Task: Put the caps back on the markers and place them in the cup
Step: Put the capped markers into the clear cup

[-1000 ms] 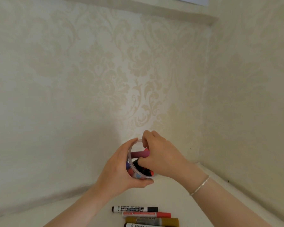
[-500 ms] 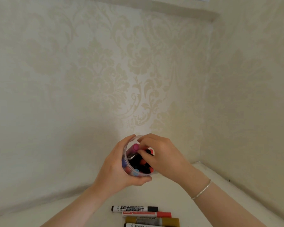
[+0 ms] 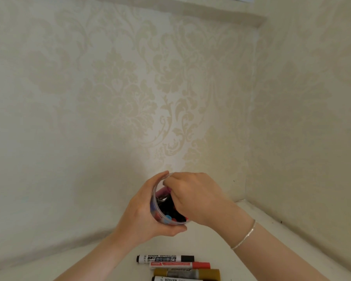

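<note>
My left hand (image 3: 141, 217) grips a clear plastic cup (image 3: 154, 201), tilted with its mouth towards me. Several capped markers stand inside it, with black, red and blue ends showing. My right hand (image 3: 197, 197) covers the cup's mouth, its fingers curled over the rim onto the end of a pink marker (image 3: 162, 192) lying inside against the cup's wall. Four more markers lie side by side near the front edge: a black whiteboard marker (image 3: 164, 258), a red one (image 3: 179, 265), a gold one (image 3: 186, 273) and another black one (image 3: 176, 279), cut off by the frame.
The white tabletop (image 3: 221, 238) sits in a corner. Patterned wallpapered walls (image 3: 130, 118) close it in at the back and on the right. A thin silver bracelet (image 3: 244, 236) is on my right wrist.
My right hand has pushed the pink marker down from across the rim into the cup and now covers the mouth. The left hand tilted the cup slightly more.
</note>
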`<action>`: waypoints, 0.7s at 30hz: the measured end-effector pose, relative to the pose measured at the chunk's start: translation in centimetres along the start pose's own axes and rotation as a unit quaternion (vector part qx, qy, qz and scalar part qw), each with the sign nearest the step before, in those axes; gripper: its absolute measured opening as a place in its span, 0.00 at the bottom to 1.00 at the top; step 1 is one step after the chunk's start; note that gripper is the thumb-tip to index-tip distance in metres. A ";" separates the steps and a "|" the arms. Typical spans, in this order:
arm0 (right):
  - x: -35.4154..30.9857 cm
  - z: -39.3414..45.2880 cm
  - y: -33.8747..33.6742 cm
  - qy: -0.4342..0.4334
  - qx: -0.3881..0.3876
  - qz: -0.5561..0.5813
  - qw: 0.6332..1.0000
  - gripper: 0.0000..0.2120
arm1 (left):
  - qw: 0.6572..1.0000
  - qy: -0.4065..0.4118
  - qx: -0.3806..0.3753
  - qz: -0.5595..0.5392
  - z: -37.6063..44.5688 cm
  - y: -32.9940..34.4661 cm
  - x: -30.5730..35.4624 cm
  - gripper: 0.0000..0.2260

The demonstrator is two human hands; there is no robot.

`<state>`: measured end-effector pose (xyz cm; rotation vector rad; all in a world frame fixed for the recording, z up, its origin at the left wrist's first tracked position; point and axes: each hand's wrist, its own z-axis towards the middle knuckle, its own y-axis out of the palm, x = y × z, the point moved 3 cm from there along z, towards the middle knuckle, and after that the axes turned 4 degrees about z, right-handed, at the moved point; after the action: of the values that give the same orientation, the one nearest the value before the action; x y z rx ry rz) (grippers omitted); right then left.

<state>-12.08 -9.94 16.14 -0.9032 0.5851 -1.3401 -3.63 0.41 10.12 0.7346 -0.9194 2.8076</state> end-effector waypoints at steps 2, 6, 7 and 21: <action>-0.1 -0.2 0.4 -0.017 0.007 0.038 0.999 0.14 | 1.000 0.001 0.012 0.000 0.1 -0.1 0.0 0.49; 0.3 -0.1 0.4 -0.011 -0.032 0.184 0.982 0.15 | 0.999 0.010 0.032 0.004 0.3 -0.6 -0.1 0.49; 0.4 0.1 0.5 -0.002 -0.046 0.217 0.975 0.15 | 0.999 0.012 0.035 0.007 0.3 -0.6 0.1 0.49; 0.5 -0.3 1.9 0.024 -0.057 0.122 0.991 0.19 | 1.000 0.010 0.016 -0.020 0.8 -0.1 1.2 0.45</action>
<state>-11.15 -10.52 14.49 -0.8617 0.7902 -1.1185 -4.32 -0.10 11.30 0.7180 -0.8492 2.7950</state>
